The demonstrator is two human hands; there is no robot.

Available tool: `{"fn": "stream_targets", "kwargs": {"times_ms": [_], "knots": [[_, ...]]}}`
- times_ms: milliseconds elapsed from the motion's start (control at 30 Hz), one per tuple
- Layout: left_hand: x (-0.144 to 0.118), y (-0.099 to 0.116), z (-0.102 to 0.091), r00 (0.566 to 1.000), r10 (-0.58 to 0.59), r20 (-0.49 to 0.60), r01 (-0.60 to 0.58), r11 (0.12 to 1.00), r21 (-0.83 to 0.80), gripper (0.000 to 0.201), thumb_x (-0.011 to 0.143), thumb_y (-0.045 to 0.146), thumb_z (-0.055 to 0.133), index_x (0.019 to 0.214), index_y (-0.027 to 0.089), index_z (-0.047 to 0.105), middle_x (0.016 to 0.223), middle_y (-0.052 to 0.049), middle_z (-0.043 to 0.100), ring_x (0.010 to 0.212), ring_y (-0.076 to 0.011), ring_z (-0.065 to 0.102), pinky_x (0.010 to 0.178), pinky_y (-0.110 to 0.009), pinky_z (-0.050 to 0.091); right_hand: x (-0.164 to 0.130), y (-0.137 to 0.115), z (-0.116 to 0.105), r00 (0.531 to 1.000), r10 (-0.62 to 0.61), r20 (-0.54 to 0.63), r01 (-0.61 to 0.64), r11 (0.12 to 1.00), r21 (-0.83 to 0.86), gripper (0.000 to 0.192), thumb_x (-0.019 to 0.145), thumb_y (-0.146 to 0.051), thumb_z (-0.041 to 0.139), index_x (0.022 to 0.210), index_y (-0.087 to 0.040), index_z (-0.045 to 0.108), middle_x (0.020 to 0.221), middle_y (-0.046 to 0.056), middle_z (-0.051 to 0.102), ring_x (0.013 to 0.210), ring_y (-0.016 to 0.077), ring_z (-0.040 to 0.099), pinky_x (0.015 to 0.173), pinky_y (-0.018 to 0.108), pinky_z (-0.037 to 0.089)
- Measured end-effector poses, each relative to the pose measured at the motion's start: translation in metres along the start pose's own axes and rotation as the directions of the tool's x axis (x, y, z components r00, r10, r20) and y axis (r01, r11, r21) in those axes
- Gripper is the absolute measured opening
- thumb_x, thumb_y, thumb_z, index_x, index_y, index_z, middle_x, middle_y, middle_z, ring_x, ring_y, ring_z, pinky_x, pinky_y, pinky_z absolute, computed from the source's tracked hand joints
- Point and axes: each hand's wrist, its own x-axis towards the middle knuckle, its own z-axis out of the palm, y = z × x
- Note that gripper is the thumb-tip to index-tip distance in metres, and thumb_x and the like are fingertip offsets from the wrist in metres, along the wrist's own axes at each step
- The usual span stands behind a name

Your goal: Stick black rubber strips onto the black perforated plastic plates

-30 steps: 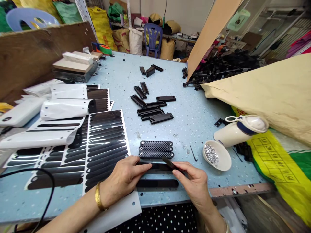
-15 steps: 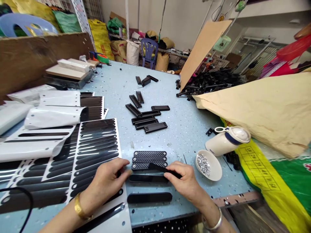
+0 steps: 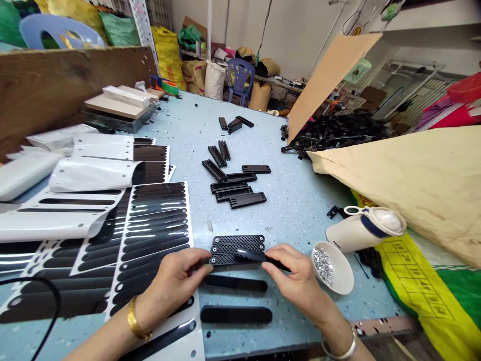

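Note:
My right hand [image 3: 296, 281] pinches a glossy black sticker strip [image 3: 251, 255] and holds it slanted over the nearest of three textured black plastic plates [image 3: 237, 249] lined up on the blue table. My left hand [image 3: 176, 281] rests on the sticker sheet [image 3: 158, 235] with its fingertips touching the left end of the nearest plate. Two smooth black strips [image 3: 236, 315] lie on the table just in front of my hands.
More black plates [image 3: 235, 185] lie scattered mid-table. A white bowl of small silver pieces [image 3: 332, 268] and a tipped white jug [image 3: 364, 230] sit to the right. Sticker sheets and peeled backing [image 3: 75, 200] cover the left. A cardboard sheet [image 3: 413, 175] and a heap of black parts [image 3: 338, 130] are at the right.
My right hand has carried the black strip from the near strips up over the nearest textured plate. My left hand has shifted to that plate's left end. The view has tilted.

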Motion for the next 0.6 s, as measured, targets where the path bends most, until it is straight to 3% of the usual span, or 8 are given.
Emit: {"fn": "stream_targets", "kwargs": {"times_ms": [300, 600], "knots": [[-0.002, 0.003, 0.001, 0.999, 0.049, -0.010, -0.050, 0.997, -0.060, 0.018, 0.085, 0.025, 0.057, 0.095, 0.018, 0.071, 0.079, -0.002, 0.074, 0.068, -0.0152, 0.069, 0.064, -0.026, 0.056, -0.005, 0.001, 0.004, 0.996, -0.026, 0.081, 0.028, 0.999, -0.027, 0.011, 0.083, -0.016, 0.061, 0.089, -0.017, 0.070, 0.073, 0.005, 0.064, 0.066, 0.0188, 0.061, 0.058, 0.033, 0.052], [-0.005, 0.006, 0.003, 0.999, 0.009, 0.042, -0.005, 0.995, -0.099, 0.017, 0.085, 0.023, 0.057, 0.093, 0.016, 0.070, 0.076, -0.004, 0.072, 0.066, -0.0156, 0.066, 0.063, -0.027, 0.054, 0.003, -0.007, 0.025, 0.980, -0.155, 0.124, 0.162, 0.986, -0.049, 0.017, 0.083, -0.010, 0.062, 0.095, -0.016, 0.072, 0.086, 0.008, 0.072, 0.075, 0.0212, 0.065, 0.068, 0.036, 0.053]]}}
